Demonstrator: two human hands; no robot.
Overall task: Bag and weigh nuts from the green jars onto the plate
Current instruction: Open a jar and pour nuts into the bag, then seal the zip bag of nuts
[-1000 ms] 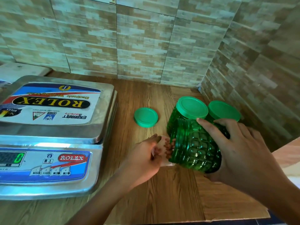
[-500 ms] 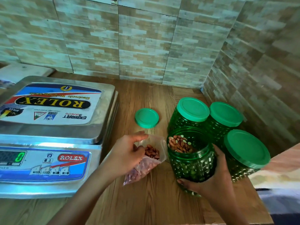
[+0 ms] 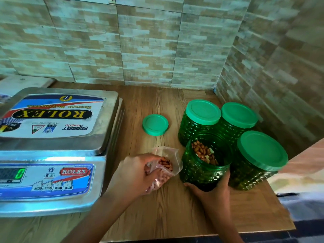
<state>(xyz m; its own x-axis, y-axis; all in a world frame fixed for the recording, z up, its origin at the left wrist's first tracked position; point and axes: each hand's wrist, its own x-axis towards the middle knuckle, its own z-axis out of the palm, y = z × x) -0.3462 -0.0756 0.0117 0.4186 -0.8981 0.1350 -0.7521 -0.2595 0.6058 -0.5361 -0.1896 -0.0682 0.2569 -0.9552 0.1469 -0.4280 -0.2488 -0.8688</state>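
Well, on my feed the open jar [image 3: 203, 172] stands in the lower right middle of the frame; it is a green translucent plastic cylinder with a knobbly, studded wall, its mouth uncovered, and brown nuts [image 3: 204, 152] with a few pale ones show inside. The right hand [image 3: 212, 188] cups it low at the front, fingers curled round the base and gripping it.

Just left of the jar, touching its wall, is a small clear bag [image 3: 172, 155] of thin, crinkled plastic; its mouth is up and gaping, and reddish-brown nuts sit in it. The left hand [image 3: 133, 174] holds it from the left, fingers bent and pinching the film near the mouth; some of them show through the plastic.

Three lidded jars of the same studded green plastic crowd round the open one, each capped with a flat, round, lighter green lid: one behind it [image 3: 192, 132], one at the back right [image 3: 239, 114], one at its right [image 3: 261, 149]; they stand packed close, seemingly touching. A loose lid [image 3: 155, 124] of the same kind lies flat on the table [image 3: 166, 207], apart from the jars, in the middle of the frame; the table is brown wood-grain laminate.

At the left sits a weighing scale [image 3: 52, 193]; its steel plate [image 3: 108, 130] is dull metal with rounded corners and a printed sticker; the green display [image 3: 19, 173] reads 0; the bag is apart from it. Behind, the wall [image 3: 149, 50] is matt tile in a beige and grey brick pattern.
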